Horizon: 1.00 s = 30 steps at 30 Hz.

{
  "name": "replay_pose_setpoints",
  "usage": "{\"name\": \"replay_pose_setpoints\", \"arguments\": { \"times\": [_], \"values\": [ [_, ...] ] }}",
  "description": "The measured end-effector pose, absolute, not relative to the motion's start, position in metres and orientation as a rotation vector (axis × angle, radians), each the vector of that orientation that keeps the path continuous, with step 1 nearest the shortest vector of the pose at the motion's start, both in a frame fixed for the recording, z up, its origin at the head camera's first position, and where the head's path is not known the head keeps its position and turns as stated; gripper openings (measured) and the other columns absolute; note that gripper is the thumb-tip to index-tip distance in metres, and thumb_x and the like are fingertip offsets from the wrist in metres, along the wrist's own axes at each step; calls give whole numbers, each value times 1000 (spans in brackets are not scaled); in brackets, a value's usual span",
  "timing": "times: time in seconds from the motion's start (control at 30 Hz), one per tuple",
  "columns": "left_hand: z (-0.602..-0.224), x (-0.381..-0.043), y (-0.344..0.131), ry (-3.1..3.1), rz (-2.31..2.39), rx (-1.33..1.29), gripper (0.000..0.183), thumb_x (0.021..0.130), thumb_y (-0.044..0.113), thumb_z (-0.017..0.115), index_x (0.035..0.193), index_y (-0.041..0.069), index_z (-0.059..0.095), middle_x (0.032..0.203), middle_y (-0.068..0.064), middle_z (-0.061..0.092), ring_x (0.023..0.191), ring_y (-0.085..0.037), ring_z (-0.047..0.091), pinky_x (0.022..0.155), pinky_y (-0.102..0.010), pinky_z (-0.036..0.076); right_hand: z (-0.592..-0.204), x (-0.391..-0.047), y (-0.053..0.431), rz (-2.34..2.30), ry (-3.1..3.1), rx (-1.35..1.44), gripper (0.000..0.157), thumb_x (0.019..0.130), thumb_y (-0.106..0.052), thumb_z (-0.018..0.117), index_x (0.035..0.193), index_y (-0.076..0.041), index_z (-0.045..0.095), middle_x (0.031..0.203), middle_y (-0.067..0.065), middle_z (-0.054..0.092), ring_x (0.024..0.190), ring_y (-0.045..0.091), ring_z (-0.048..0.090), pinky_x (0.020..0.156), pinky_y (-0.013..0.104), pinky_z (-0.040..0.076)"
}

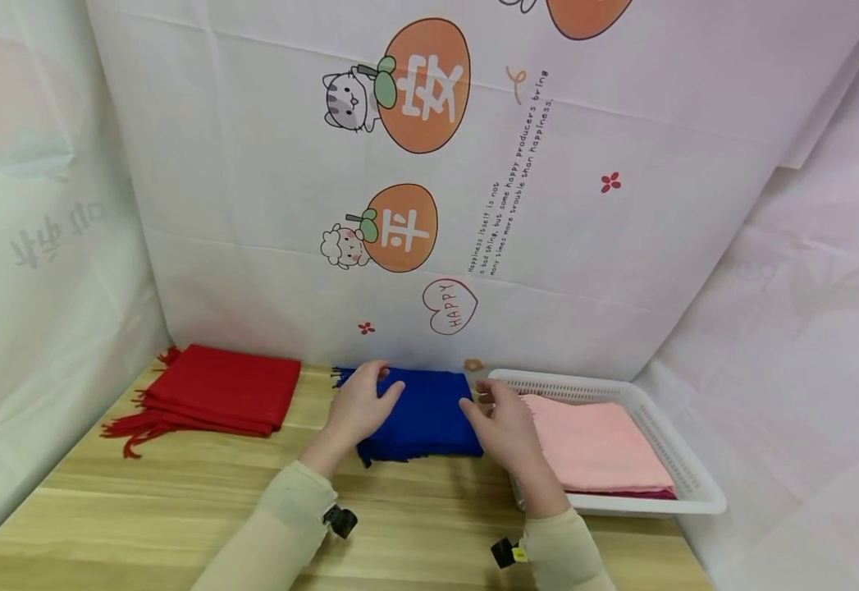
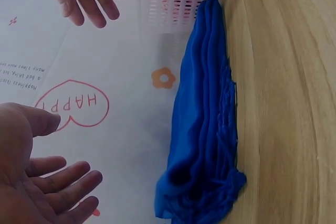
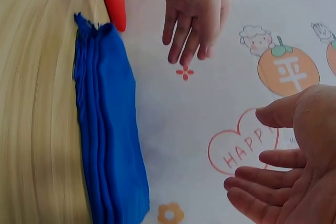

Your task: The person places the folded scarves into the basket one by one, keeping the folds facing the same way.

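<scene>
A folded blue scarf (image 1: 429, 414) with fringed ends lies on the wooden table, close to the back sheet. Over its left end hovers my left hand (image 1: 358, 406), fingers relaxed and holding nothing. My right hand (image 1: 504, 427) hangs above the scarf's right end, between it and the white basket, also empty. In the left wrist view, a gap shows between the left hand (image 2: 47, 177) and the blue scarf (image 2: 202, 114). The right wrist view likewise has the right hand (image 3: 283, 166) apart from the layered scarf (image 3: 113, 129).
Left of the blue scarf lies a folded red scarf (image 1: 222, 390) with tassels. At right stands a white perforated basket (image 1: 702, 492) holding a folded pink scarf (image 1: 599, 447), with a dark red cloth (image 1: 651, 493) under it. Printed white sheets (image 1: 252, 205) hang behind and at both sides.
</scene>
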State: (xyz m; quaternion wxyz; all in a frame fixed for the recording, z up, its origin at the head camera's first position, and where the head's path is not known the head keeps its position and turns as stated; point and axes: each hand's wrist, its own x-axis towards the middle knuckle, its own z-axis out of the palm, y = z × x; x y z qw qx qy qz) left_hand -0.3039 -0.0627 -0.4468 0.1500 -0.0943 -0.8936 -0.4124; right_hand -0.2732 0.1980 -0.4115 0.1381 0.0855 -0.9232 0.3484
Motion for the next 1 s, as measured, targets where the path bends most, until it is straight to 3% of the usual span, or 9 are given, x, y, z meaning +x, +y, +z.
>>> {"name": "replay_pose_setpoints", "arguments": {
  "times": [0.37, 1.0],
  "values": [
    [-448, -306, -72, -2600, -1173, -162, 57, 111, 38, 70, 154, 3, 60, 143, -15, 69, 125, -35, 70, 101, -56, 59, -412, -268, 164, 983, -2788, 200, 63, 109, -37, 74, 159, -3, 55, 152, 20, 65, 141, 39, 62, 112, 62, 52],
    [-459, -310, -80, -2713, -1106, -89, 62, 109, 38, 71, 151, -6, 59, 148, -27, 64, 132, -46, 66, 106, -62, 56, -452, -287, 140, 716, -2909, 130, 76, 106, -46, 75, 157, 7, 53, 156, 32, 55, 142, 49, 57, 112, 64, 51]
  ]
}}
